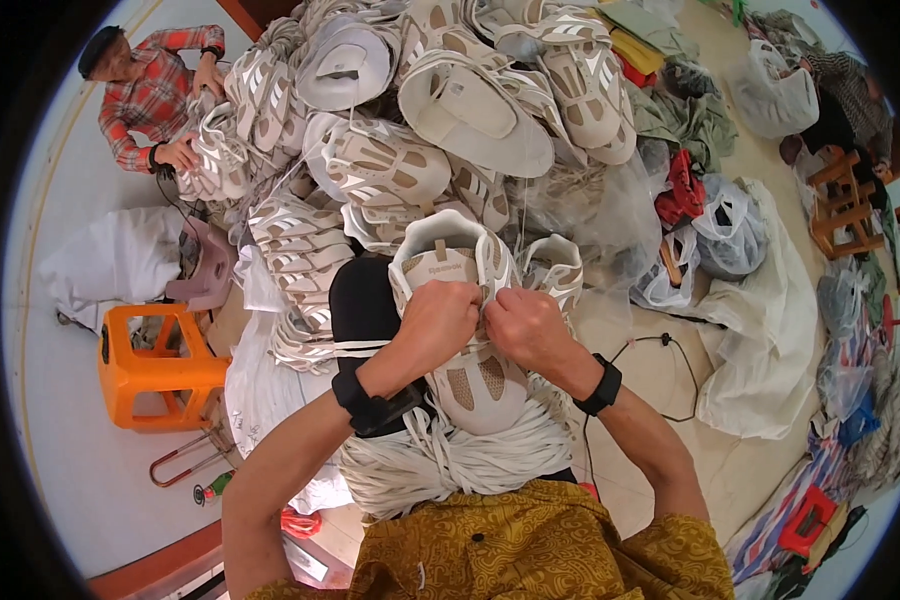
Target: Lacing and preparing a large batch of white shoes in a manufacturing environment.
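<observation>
A cream and beige sneaker upper (482, 395) rests in front of me, toe toward my body, with no sole visible. My left hand (438, 322) is closed at its lacing edge, just below the tongue (450, 268). Opposite it, my right hand (530, 326) pinches the other lacing edge; the fingertips of both hands nearly meet. Whatever lace is between the fingers is hidden. A white shoelace (362, 347) stretches out by my left wrist. Beneath the toe, across my lap, lies a thick bundle of white shoelaces (455, 460). A black rounded pad (360, 300) shows left of the shoe.
Beyond my hands rises a large heap of similar shoe uppers (385, 165). At the far left, a person in a plaid shirt (155, 100) handles more of them. An orange stool (160, 365) stands left; plastic bags (730, 230) and white sheeting (765, 330) lie right, near a black cable (695, 365).
</observation>
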Tool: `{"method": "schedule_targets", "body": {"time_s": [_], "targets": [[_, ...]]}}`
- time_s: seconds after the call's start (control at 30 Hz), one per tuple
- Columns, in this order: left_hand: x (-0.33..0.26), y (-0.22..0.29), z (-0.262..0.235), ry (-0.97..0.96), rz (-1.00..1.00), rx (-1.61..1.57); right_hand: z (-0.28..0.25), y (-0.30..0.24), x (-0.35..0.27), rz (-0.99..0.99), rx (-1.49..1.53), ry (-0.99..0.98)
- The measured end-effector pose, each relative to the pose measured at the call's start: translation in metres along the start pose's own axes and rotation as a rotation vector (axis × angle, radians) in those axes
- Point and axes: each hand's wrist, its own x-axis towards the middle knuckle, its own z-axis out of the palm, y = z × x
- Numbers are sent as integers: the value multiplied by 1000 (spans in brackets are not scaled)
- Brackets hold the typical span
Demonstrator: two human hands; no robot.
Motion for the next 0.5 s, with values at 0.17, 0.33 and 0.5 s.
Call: {"method": "schedule_targets", "body": {"time_s": [0.17,0.33,0.5], "targets": [[11,-3,-2,-88,52,-12,-2,14,-7,-13,126,-4],[20,-6,-3,-255,118,147,-4,9,2,66,140,14],[-13,-8,-31,-231,20,-51,-4,0,12,69,379,0]]}}
